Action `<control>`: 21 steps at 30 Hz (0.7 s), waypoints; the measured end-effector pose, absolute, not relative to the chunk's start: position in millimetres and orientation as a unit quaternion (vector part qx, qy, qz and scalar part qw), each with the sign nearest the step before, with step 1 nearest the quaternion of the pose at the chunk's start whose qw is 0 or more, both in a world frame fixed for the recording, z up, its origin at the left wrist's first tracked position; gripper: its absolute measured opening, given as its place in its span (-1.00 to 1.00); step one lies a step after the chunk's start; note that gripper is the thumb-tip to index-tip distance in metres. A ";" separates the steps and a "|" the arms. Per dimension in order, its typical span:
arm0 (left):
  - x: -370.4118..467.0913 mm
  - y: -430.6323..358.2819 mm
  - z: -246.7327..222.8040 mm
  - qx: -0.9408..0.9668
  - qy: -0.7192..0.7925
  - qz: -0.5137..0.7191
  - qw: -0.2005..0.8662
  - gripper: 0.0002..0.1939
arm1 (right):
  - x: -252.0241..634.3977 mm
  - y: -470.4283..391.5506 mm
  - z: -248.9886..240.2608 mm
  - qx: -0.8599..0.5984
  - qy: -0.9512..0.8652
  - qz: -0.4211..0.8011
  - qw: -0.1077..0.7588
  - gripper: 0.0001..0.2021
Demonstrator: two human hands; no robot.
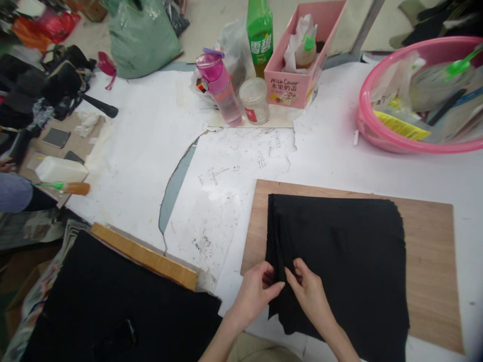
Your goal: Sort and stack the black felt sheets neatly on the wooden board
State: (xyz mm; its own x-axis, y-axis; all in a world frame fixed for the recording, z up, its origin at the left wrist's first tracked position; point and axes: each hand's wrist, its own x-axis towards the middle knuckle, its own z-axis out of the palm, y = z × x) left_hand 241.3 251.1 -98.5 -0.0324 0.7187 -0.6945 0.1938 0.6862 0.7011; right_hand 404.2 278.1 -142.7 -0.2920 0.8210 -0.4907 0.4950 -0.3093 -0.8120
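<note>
A piece of black fabric point(350, 251) lies over a wood-grain board point(433, 261) on the white-covered table, its lower part hanging past the board toward me. Along its left edge the cloth is gathered into upright folds. My left hand point(256, 291) is closed on the left side of these folds, thumb and fingers pinching the fabric. Just to the right, my right hand point(309, 291) pinches the same folds between thumb and curled fingers. The fingertips of both hands are close together, partly hidden by the cloth.
Black cloth point(124, 301) lies at lower left beside a cardboard strip point(143, 254). Behind stand a pink bottle point(221, 88), a clear tub point(254, 103), a green soda bottle point(259, 37) and a pink box point(287, 88). A pink basin point(368, 120) is at right. Another person's sleeve point(15, 192) shows at left.
</note>
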 end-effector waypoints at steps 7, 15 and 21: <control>245.4 246.0 -96.3 0.340 0.695 0.181 0.608 -0.74 | 405.7 278.9 -143.4 -0.565 -0.555 0.593 0.147 -0.79; 253.1 242.9 -98.5 0.399 0.738 0.136 0.526 -0.82 | 404.7 281.3 -142.8 -0.560 -0.547 0.602 0.155 -0.77; 245.1 239.1 -108.8 0.387 0.723 0.154 0.552 -0.88 | 404.3 282.3 -143.3 -0.560 -0.540 0.609 0.154 -0.74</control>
